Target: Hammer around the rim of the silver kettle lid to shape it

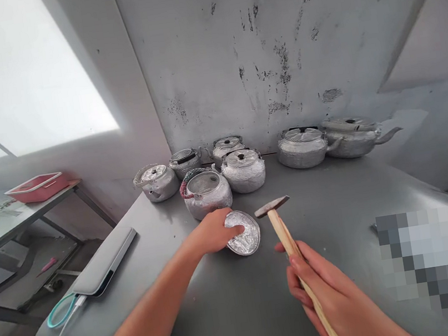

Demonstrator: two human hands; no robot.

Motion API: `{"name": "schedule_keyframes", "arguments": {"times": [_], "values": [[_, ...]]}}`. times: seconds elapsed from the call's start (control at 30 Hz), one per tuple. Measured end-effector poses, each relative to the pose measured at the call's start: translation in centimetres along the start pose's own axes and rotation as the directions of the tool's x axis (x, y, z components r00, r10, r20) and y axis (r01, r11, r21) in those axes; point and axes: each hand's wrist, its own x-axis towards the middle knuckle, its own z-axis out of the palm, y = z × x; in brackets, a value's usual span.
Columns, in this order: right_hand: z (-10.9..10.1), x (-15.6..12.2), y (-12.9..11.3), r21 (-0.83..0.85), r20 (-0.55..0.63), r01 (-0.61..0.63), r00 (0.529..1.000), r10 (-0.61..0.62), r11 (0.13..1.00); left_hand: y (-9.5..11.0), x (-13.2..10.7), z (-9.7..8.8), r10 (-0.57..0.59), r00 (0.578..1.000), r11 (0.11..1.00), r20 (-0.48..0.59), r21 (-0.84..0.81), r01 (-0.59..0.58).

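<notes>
My left hand (pixel 219 230) grips a round, dented silver kettle lid (pixel 247 234), its thumb lying across the face and the other fingers hidden behind. In my right hand (pixel 313 275) is a hammer (pixel 272 207) with a thin metal head and a pale wooden handle, held by the middle of the handle. The hammer head is to the right of the lid, apart from it. Just behind my left hand stands a lidless silver kettle (pixel 208 195) with a red and green wrapped handle.
More silver kettles (pixel 245 171) stand along the back of the grey table (pixel 224 314), two of them at right (pixel 302 150). A grey power bank (pixel 105 262) with cables lies at the left edge. A pink basket (pixel 37 189) sits on another table. A pixelated patch covers the lower right.
</notes>
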Motion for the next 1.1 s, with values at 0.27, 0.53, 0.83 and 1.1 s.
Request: {"name": "schedule_keyframes", "arguments": {"times": [0.27,0.53,0.83,1.1], "values": [[0.22,-0.19,-0.04,-0.034,0.041,-0.05,0.998,0.051,0.998,0.05,-0.06,-0.12,0.001,1.0,1.0,-0.006,0.007,-0.001],[-0.11,-0.09,0.2,-0.068,0.02,0.009,1.0,-0.008,0.998,0.11,-0.09,-0.06,0.012,1.0,1.0,-0.001,0.012,-0.012],[-0.35,-0.17,0.05,-0.119,0.095,-0.086,0.991,0.098,0.989,0.26,-0.24,-0.23,0.012,1.0,1.0,0.008,0.003,-0.012],[-0.4,0.09,-0.01,-0.071,0.062,-0.064,0.996,0.069,0.995,0.25,-0.2,-0.21,0.008,1.0,1.0,0.016,-0.006,-0.008]]}}
